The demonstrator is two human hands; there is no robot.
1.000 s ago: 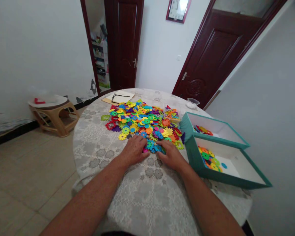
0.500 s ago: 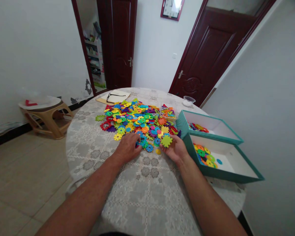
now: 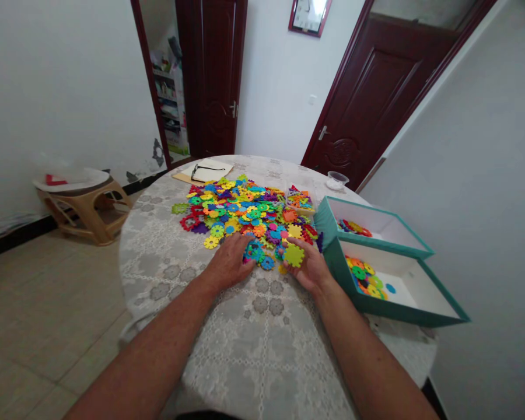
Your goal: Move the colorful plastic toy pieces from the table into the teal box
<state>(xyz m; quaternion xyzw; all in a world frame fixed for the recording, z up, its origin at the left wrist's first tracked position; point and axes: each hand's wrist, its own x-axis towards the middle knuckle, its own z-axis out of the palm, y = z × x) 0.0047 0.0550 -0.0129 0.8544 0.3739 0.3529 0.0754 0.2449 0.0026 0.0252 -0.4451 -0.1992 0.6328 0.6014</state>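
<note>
A heap of colourful plastic gear and snowflake pieces [image 3: 234,207] covers the middle of the round table. My left hand [image 3: 230,262] rests at the heap's near edge, thumb and fingers apart. Blue pieces [image 3: 254,251] lie just beyond its fingertips; whether they touch is unclear. On the right, my right hand [image 3: 312,265] holds a yellow-green square piece with toothed edges [image 3: 294,255], its flat face toward me. Some of the right fingers are hidden behind this piece. A blue gear piece [image 3: 268,262] lies on the tablecloth between the hands.
Two teal-edged boxes stand at the right: the near box [image 3: 413,309] and the far box [image 3: 402,224], both with pieces inside. A clear tub [image 3: 300,201] of pieces sits behind the heap. Glasses [image 3: 207,169] lie on paper at the back left; a plastic bowl [image 3: 338,178] is at back right.
My left thumb and fingers have spread apart, showing more of the blue pieces. My right hand has tilted the yellow-green piece slightly and shifted it a little left and down.
</note>
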